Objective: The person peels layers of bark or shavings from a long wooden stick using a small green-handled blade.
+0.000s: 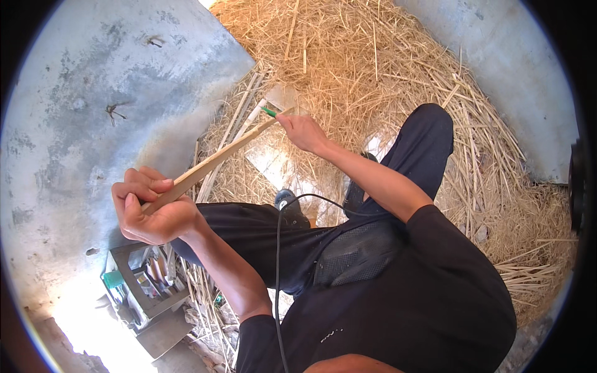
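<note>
A long, flat, pale strip of bamboo or wood (217, 158) slants up and away in front of me. My left hand (152, 205) is closed around its near end, with the fingers curled over it. At the far end, my right hand (301, 131) is closed in a pinch on a slim green piece (268, 112), perhaps the handle of a small tool. That piece lies across the strip's tip and points left. The fingers hide the rest of it, so I cannot tell whether they grip the strip too.
Shavings and thin strips (348, 56) cover the floor ahead and to the right. A bluish wall (124, 93) rises on the left, another (504, 68) at far right. An open box of small items (146, 286) stands lower left. A black cable (278, 267) crosses my lap.
</note>
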Tool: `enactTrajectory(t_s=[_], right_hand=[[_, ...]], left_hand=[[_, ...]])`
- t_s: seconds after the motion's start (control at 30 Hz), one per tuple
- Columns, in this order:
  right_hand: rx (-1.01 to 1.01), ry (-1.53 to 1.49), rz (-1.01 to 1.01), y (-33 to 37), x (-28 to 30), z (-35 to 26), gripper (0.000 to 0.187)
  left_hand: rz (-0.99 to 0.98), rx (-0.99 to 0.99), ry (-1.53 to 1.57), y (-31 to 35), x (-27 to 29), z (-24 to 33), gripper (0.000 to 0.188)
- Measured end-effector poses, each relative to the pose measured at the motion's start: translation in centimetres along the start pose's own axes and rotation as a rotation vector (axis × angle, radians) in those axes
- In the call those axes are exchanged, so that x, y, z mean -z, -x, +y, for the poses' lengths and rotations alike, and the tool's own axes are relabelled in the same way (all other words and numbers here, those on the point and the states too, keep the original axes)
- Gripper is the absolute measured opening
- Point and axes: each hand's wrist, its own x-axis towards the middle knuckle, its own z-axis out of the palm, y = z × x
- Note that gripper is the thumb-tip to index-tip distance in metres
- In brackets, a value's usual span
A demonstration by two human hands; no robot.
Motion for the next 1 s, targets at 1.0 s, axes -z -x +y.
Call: enactTrajectory(t_s=[1.0], right_hand=[[-0.056,0.356,0.336,-0.8,-2.8,9.3,0.056]], left_hand=[[-0.192,0.036,0.075,0.6,-0.6,0.8,0.023]])
